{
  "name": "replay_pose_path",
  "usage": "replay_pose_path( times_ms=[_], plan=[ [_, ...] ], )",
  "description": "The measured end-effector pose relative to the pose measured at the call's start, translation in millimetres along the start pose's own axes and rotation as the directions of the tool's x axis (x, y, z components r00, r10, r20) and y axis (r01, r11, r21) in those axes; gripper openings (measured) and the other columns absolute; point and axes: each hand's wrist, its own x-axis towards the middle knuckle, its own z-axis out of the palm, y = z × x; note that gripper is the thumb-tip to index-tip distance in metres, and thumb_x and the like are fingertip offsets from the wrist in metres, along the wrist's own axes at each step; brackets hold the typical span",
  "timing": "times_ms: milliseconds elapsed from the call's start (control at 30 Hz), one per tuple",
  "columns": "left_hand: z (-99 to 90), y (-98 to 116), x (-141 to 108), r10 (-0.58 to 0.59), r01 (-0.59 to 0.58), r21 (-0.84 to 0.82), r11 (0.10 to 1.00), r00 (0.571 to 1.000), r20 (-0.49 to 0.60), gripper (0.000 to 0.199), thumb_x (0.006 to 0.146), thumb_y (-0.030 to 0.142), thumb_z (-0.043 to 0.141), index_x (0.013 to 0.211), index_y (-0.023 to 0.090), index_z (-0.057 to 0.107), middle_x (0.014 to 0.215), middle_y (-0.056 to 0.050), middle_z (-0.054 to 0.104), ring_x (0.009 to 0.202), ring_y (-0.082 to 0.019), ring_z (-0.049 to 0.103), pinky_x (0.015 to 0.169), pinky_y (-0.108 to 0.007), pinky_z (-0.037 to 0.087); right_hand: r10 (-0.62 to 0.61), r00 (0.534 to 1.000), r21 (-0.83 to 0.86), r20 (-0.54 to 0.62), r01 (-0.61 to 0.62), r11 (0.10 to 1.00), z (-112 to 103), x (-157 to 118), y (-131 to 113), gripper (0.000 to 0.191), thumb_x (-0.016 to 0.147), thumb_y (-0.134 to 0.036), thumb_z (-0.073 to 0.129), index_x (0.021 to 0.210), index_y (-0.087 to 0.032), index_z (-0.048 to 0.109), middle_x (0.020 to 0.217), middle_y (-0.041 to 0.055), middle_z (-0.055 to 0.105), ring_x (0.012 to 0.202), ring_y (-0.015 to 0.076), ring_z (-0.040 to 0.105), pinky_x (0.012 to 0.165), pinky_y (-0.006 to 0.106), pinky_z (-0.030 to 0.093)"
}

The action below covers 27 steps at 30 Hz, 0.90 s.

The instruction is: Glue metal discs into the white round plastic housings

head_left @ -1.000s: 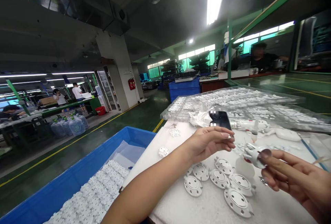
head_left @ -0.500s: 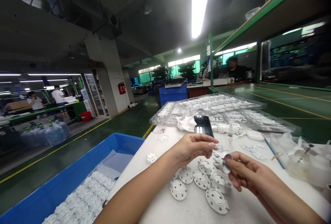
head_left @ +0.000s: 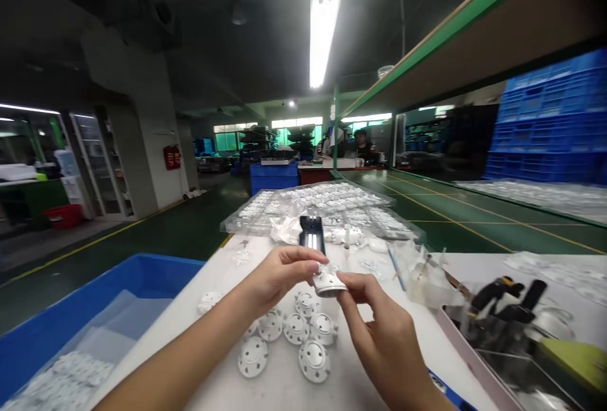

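A white round plastic part (head_left: 329, 283) with a raised hub and holes is held up over the table, its flat rim downward. Thumb and fingers of my right hand (head_left: 379, 317) grip its right edge. My left hand (head_left: 279, 273) is pinched at the part's upper left; whether a small piece sits between those fingertips is hidden. Below lie several similar white round parts (head_left: 313, 360) on the white tabletop (head_left: 279, 392), hub side up. Another white part (head_left: 208, 301) rests beyond my left forearm.
Clear trays (head_left: 332, 196) of white parts lie at the table's far end, behind a black phone-like object (head_left: 312, 234). A blue bin (head_left: 142, 265) with white parts stands left. On the right are a pink-edged tool box (head_left: 467, 354) and a plastic container (head_left: 427, 284).
My view has turned right, bringing the tool box and blue crates into sight. The held part has tipped from edge-on to nearly level, and my right hand has rotated upward around it.
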Motion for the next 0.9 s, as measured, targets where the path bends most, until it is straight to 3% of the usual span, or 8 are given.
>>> replay_pose_path(
  times_ms=[100, 233, 467, 567, 667, 767, 833, 900],
  plan=[
    [5.6, 7.2, -6.0, 0.029, -0.031, 0.043, 0.999, 0.998, 0.062, 0.009, 0.074, 0.023, 0.079, 0.082, 0.019, 0.079, 0.105, -0.006, 0.063, 0.093, -0.017, 0.057, 0.080, -0.027, 0.045, -0.208, 0.975, -0.113, -0.081, 0.198, 0.974, -2.5, 2.1, -4.4, 0.016, 0.092, -0.011, 0.050, 0.103, -0.022, 0.055, 0.093, 0.0030, 0.069, 0.086, 0.0140, 0.068, 0.073, 0.022, 0.055],
    [11.5, 12.3, -12.1, 0.058, -0.070, 0.124, 0.990, 0.993, 0.102, 0.007, 0.080, 0.021, 0.073, 0.084, 0.022, 0.078, 0.103, -0.006, 0.063, 0.095, -0.019, 0.058, 0.081, -0.028, 0.045, -0.256, 0.959, -0.114, -0.121, 0.242, 0.963, -3.3, 4.6, -12.3, 0.022, 0.089, -0.004, 0.053, 0.103, -0.020, 0.053, 0.096, 0.0054, 0.068, 0.095, 0.0150, 0.068, 0.082, 0.024, 0.054],
    [8.0, 8.6, -13.7, 0.067, -0.099, 0.242, 0.965, 0.988, 0.140, 0.009, 0.085, 0.025, 0.067, 0.085, 0.027, 0.076, 0.111, -0.005, 0.060, 0.101, -0.020, 0.059, 0.086, -0.032, 0.048, -0.141, 0.977, -0.069, -0.158, 0.132, 0.989, -1.3, 1.9, -11.4, 0.021, 0.089, -0.007, 0.053, 0.105, -0.022, 0.055, 0.098, 0.0047, 0.068, 0.082, 0.0135, 0.067, 0.065, 0.022, 0.054],
    [12.1, 7.4, -15.4, 0.135, -0.160, 0.345, 0.925, 0.986, 0.094, 0.010, 0.088, 0.028, 0.064, 0.090, 0.028, 0.074, 0.117, -0.005, 0.058, 0.108, -0.021, 0.057, 0.087, -0.032, 0.049, -0.049, 0.987, -0.066, -0.152, 0.040, 0.997, -0.5, 1.5, -9.5, 0.013, 0.090, -0.013, 0.055, 0.101, -0.021, 0.057, 0.085, 0.0019, 0.068, 0.064, 0.0111, 0.063, 0.056, 0.021, 0.052],
    [16.9, 4.6, -16.6, 0.308, -0.303, 0.560, 0.771, 0.947, 0.087, 0.016, 0.090, 0.028, 0.062, 0.104, 0.026, 0.070, 0.112, -0.006, 0.060, 0.108, -0.020, 0.057, 0.088, -0.031, 0.049, 0.120, 0.987, -0.046, -0.106, -0.125, 0.991, 0.4, 1.2, -7.9, 0.004, 0.091, -0.024, 0.056, 0.093, -0.021, 0.058, 0.070, -0.0006, 0.065, 0.053, 0.0111, 0.057, 0.045, 0.021, 0.043],
    [18.8, -4.8, -17.3, 0.372, -0.370, 0.654, 0.659, 0.917, 0.143, 0.032, 0.086, 0.024, 0.068, 0.118, 0.024, 0.062, 0.110, -0.005, 0.064, 0.101, -0.018, 0.060, 0.086, -0.030, 0.050, 0.246, 0.967, 0.024, -0.071, -0.245, 0.969, -0.4, 2.8, -6.3, 0.012, 0.092, -0.033, 0.055, 0.087, -0.022, 0.058, 0.061, -0.0030, 0.059, 0.050, 0.0109, 0.053, 0.042, 0.021, 0.037],
    [18.9, -13.6, -18.2, 0.437, -0.384, 0.673, 0.632, 0.894, 0.100, 0.029, 0.086, 0.021, 0.067, 0.115, 0.022, 0.061, 0.104, -0.005, 0.066, 0.096, -0.017, 0.061, 0.084, -0.030, 0.051, 0.277, 0.961, 0.055, 0.003, -0.276, 0.959, -3.5, 6.1, -5.0, 0.016, 0.092, -0.035, 0.055, 0.084, -0.022, 0.058, 0.055, -0.0052, 0.052, 0.047, 0.0102, 0.049, 0.043, 0.021, 0.035],
    [18.8, -20.4, -19.4, 0.532, -0.425, 0.687, 0.590, 0.844, 0.066, 0.020, 0.087, 0.019, 0.066, 0.107, 0.021, 0.063, 0.096, -0.004, 0.065, 0.092, -0.017, 0.062, 0.083, -0.031, 0.053, 0.263, 0.958, 0.083, 0.111, -0.273, 0.958, -8.3, 11.3, -3.5, 0.016, 0.091, -0.035, 0.055, 0.084, -0.022, 0.060, 0.054, -0.0056, 0.050, 0.047, 0.0101, 0.047, 0.045, 0.022, 0.036]
  ],
)
